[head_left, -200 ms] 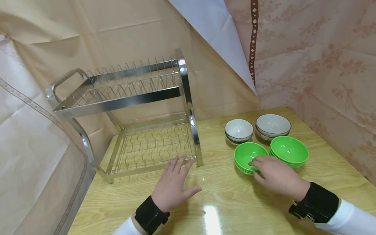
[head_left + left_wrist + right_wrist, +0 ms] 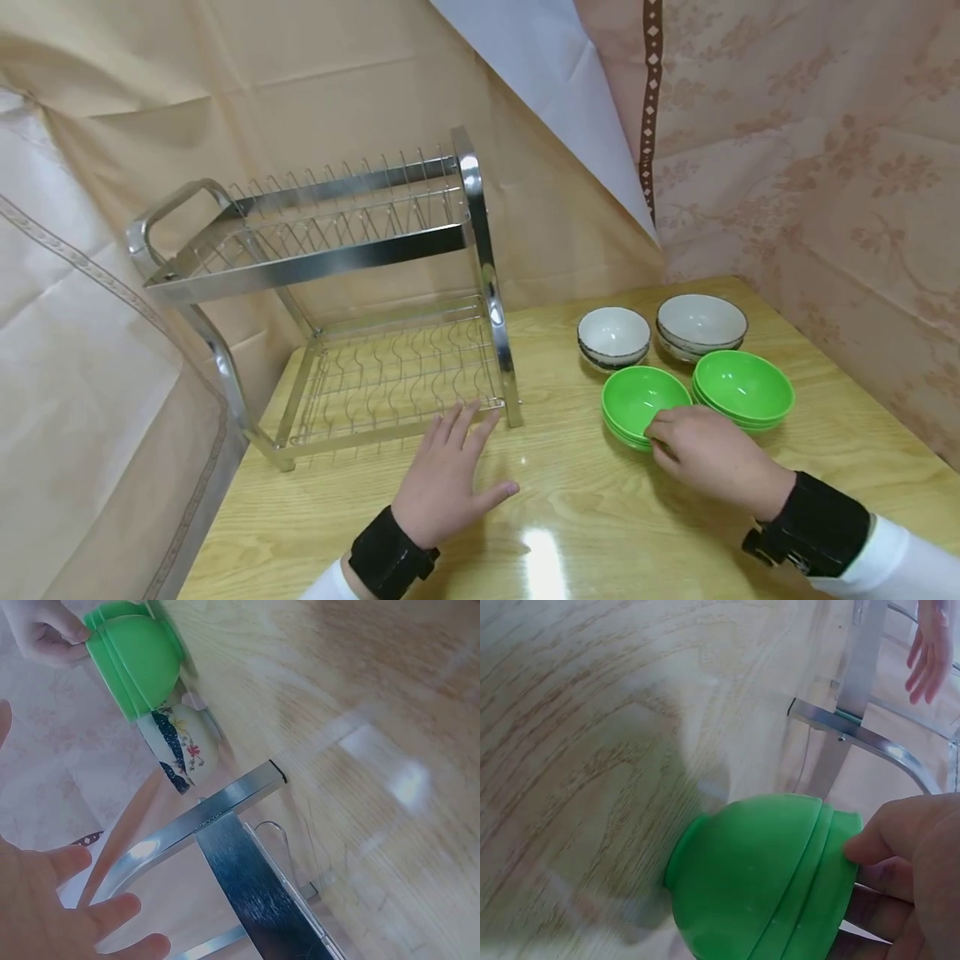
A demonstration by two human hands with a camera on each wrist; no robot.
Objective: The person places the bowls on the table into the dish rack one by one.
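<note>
My right hand [image 2: 705, 454] pinches the near right rim of the top bowl in the smaller green stack [image 2: 637, 396]. In the right wrist view the thumb lies on the outside of the green bowl [image 2: 742, 874] and the other fingers reach over its rim. The stack sits on the table, its bowls nested. My left hand [image 2: 442, 483] hovers with spread fingers by the front right corner of the two-tier metal dish rack [image 2: 322, 265], holding nothing. The left wrist view shows that hand's fingers [image 2: 112, 915] close to the rack's metal frame [image 2: 255, 877].
Beside the pinched stack stands a wider green bowl stack [image 2: 742, 387]. Behind them are small white bowls [image 2: 613, 333] and larger white bowls [image 2: 701, 321], both dark-rimmed and stacked. Cloth curtains [image 2: 825, 167] hang behind the wooden table [image 2: 600, 517].
The right hand's thumb and fingers have come together on the green bowl's rim. The left hand keeps its pose, and the whole head view has shifted slightly.
</note>
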